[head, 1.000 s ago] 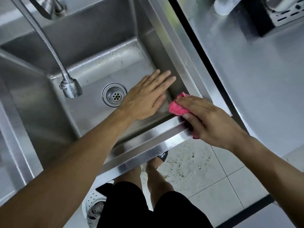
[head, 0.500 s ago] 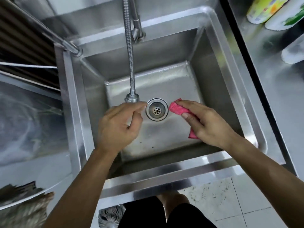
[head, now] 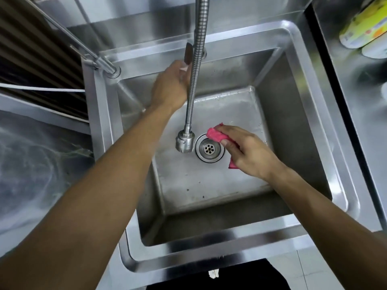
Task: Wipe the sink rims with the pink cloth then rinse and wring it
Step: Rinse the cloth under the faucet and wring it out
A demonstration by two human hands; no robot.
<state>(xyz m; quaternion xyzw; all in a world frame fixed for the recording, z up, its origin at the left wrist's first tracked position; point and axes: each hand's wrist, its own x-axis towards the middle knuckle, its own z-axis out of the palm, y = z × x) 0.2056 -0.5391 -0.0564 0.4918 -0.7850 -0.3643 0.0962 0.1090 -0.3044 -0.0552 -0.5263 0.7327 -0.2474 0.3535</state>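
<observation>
My right hand [head: 249,151] grips the folded pink cloth [head: 214,135] low inside the steel sink [head: 219,243], just right of the drain [head: 210,148]. The cloth's far end pokes out past my fingertips, and a corner hangs below my palm. A flexible metal faucet hose [head: 193,80] hangs down the middle and ends in a spray head [head: 185,141] left of the drain. My left hand [head: 171,86] reaches to the back of the basin, with its fingers at the dark faucet lever [head: 188,53]. No water is visibly running.
A steel counter [head: 360,114] runs along the right side with a yellow-green bottle [head: 364,28] lying on it. A metal rail [head: 83,47] slants to the sink's back left corner. A reflective surface [head: 37,164] lies to the left. Tiled floor shows below the front rim.
My right hand carried the cloth from the front right rim into the basin beside the drain. My left hand moved from near the spray head up to the faucet lever.
</observation>
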